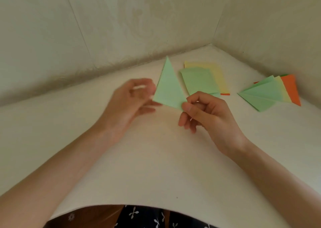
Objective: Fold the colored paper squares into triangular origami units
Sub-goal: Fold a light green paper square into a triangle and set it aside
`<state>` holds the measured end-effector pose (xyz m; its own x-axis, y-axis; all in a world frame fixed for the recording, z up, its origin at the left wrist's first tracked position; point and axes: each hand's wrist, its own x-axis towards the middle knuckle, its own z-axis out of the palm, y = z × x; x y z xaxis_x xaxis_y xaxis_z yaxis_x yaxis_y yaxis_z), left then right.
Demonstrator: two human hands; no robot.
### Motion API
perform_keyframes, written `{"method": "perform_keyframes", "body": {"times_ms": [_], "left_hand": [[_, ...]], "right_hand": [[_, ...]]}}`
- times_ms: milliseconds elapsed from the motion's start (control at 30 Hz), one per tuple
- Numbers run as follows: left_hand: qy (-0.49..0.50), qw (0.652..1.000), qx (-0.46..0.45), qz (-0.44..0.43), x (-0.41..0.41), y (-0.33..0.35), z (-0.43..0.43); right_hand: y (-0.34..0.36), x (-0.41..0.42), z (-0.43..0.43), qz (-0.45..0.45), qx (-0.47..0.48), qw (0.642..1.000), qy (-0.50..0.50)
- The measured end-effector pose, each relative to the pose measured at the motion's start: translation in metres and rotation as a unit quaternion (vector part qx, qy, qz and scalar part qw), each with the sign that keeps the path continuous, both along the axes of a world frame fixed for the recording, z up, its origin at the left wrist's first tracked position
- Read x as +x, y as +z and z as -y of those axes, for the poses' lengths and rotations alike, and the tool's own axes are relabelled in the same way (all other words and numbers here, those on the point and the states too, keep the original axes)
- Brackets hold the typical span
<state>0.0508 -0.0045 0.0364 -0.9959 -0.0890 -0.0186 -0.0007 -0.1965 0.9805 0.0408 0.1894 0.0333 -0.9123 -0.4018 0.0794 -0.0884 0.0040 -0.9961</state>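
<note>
A light green folded triangle (pixel 169 86) stands above the white table, its long tip pointing up toward the wall. My right hand (pixel 206 116) pinches its lower right corner between thumb and forefinger. My left hand (pixel 132 100) is blurred at the triangle's lower left corner; its fingers are loosely curled beside the edge, and whether they hold the paper is unclear. A stack of unfolded squares (pixel 201 81), green on yellow on orange, lies behind the triangle. Folded units (pixel 265 93) in green, yellow and orange lie fanned out at the right.
The white table (pixel 156 158) sits in a corner, with patterned walls (pixel 104 27) close behind and to the right. Its front edge curves near my body, where dark flowered cloth (pixel 147 217) shows.
</note>
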Motion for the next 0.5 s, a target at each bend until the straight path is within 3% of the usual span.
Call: {"method": "perform_keyframes", "body": {"times_ms": [100, 300, 500], "left_hand": [[-0.055, 0.994, -0.092, -0.013, 0.01, -0.005, -0.018], [-0.024, 0.998, -0.053, -0.017, 0.011, -0.009, -0.017], [-0.176, 0.974, -0.14, -0.034, 0.013, -0.01, -0.014]], "right_hand": [[-0.004, 0.002, 0.007, 0.001, 0.015, 1.0, 0.004], [-0.001, 0.005, 0.006, 0.008, 0.069, 0.996, 0.054], [0.004, 0.0, 0.001, 0.054, 0.006, 0.999, 0.001]]}}
